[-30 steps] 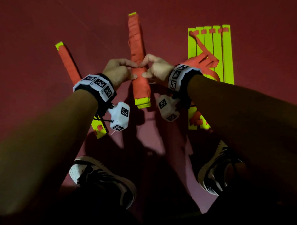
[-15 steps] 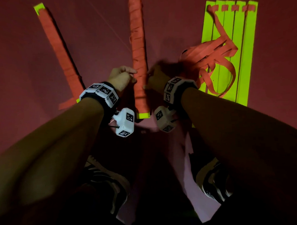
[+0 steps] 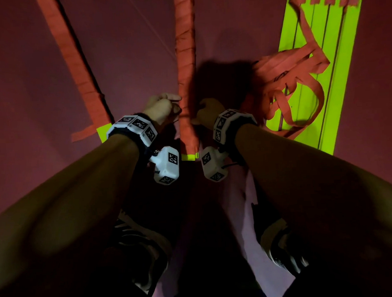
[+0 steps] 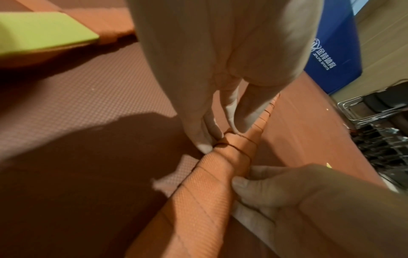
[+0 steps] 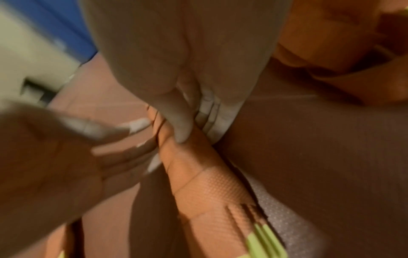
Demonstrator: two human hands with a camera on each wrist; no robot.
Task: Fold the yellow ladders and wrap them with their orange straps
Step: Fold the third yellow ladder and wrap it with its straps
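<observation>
While seen from the head view, the wrapped ladder (image 3: 186,86) is pinched between the left hand (image 3: 161,108) and the right hand (image 3: 208,113). From the left wrist, curled fingers (image 4: 207,139) are pressed on its strap. From the right wrist, blurred, a thumb (image 5: 180,122) is laid on it.

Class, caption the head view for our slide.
Both hands pinch the middle wrapped ladder; one ladder lies unfolded.

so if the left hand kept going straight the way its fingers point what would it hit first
Almost at once, the middle wrapped ladder: the left hand already touches its orange strap. Past the bundle, likely the right hand, though depth is unclear.
</observation>
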